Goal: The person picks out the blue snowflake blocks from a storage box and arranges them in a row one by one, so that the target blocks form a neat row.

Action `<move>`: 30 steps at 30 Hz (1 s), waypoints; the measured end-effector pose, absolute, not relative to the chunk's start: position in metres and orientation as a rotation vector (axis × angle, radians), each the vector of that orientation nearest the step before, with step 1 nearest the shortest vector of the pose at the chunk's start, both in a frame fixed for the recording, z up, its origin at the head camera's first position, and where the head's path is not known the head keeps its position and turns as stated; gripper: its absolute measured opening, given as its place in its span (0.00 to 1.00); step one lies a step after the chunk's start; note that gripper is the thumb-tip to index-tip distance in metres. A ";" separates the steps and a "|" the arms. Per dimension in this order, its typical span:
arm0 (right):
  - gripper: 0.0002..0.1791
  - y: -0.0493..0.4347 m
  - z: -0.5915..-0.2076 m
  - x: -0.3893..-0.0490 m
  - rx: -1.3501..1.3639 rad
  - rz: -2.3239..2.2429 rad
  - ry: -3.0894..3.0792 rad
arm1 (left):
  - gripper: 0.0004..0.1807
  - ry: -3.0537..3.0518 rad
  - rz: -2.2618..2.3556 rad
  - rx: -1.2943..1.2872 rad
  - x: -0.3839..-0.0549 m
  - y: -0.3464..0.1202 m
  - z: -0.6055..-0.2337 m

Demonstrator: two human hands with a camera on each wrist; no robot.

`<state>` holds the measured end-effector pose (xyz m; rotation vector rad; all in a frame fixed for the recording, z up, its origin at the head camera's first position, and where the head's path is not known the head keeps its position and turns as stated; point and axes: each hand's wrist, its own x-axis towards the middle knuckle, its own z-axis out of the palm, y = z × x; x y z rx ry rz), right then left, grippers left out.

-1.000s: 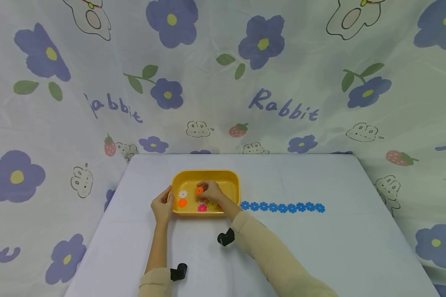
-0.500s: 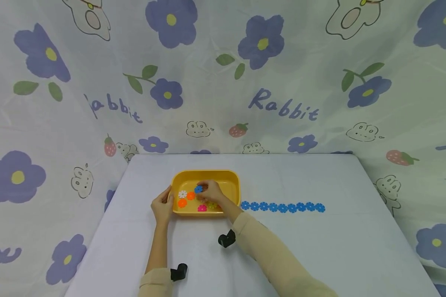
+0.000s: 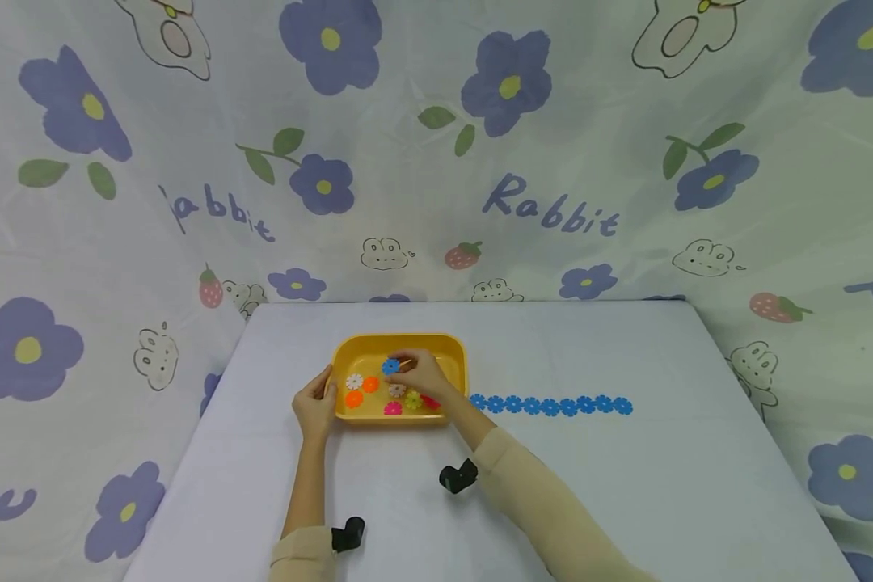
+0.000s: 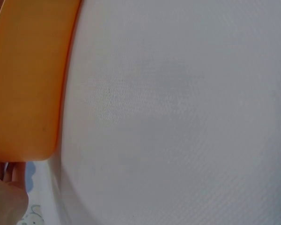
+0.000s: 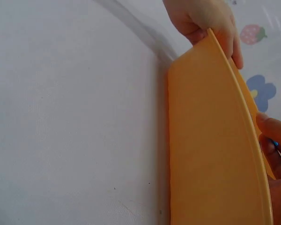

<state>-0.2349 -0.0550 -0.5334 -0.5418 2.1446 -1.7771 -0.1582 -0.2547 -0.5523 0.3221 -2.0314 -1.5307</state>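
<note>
A yellow tray (image 3: pixel 451 353) stands on the white table, holding several flower-shaped plastic pieces in white, orange, pink and yellow-green. My left hand (image 3: pixel 314 406) grips the tray's left end, thumb at the rim; the left wrist view shows that hand (image 4: pixel 9 197) at the tray's corner. Over the middle of the tray, my right hand (image 3: pixel 423 378) pinches a blue flower-shaped piece (image 3: pixel 390 366) between thumb and fingers. In the right wrist view the tray wall (image 5: pixel 206 136) hides most of the right hand (image 5: pixel 275 145), and only a speck of blue shows.
A row of several blue flower-shaped pieces (image 3: pixel 550 406) lies on the white table (image 3: pixel 626 485), running right from the tray's right side. A patterned curtain (image 3: pixel 407 162) with flowers and rabbits hangs behind the table. Black wrist mounts (image 3: pixel 458 477) stick out from both sleeves.
The orange piece in my right hand was let go beside the other orange one, and a blue piece was picked up. The right hand has since drawn slightly up and right; the left stays.
</note>
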 end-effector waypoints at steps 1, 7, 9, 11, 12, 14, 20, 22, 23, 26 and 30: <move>0.20 -0.053 -0.532 -0.234 -0.558 -1.782 2.148 | 0.15 -1.993 -1.552 0.292 -0.158 -0.255 -0.553; 0.21 -0.036 -0.523 -0.225 -0.618 -1.783 2.207 | 0.15 -1.979 -1.555 0.292 -0.158 -0.254 -0.553; 0.21 -0.030 -0.519 -0.222 -0.613 -1.779 2.239 | 0.15 -2.033 -1.522 0.347 -0.158 -0.253 -0.551; 0.22 -0.024 -0.515 -0.219 -0.606 -1.775 2.266 | 0.15 -2.048 -1.524 0.374 -0.159 -0.253 -0.548; 0.22 -0.020 -0.513 -0.218 -0.607 -1.775 2.274 | 0.15 -2.054 -1.529 0.380 -0.159 -0.253 -0.546; 0.22 -0.014 -0.510 -0.217 -0.599 -1.774 2.290 | 0.15 -2.063 -1.536 0.384 -0.156 -0.251 -0.538; 0.21 0.004 -0.504 -0.214 -0.582 -1.799 2.322 | 0.15 -2.047 -1.542 0.365 -0.154 -0.249 -0.533; 0.22 0.011 -0.503 -0.213 -0.562 -1.814 2.332 | 0.15 -2.044 -1.542 0.348 -0.152 -0.247 -0.530; 0.22 0.016 -0.503 -0.212 -0.562 -1.826 2.337 | 0.15 -2.047 -1.552 0.349 -0.150 -0.246 -0.527; 0.24 0.033 -0.504 -0.211 -0.542 -1.832 2.365 | 0.15 -2.053 -1.563 0.334 -0.146 -0.242 -0.518; 0.25 0.059 -0.511 -0.212 -0.501 -1.823 2.464 | 0.15 -2.059 -1.562 0.329 -0.145 -0.242 -0.517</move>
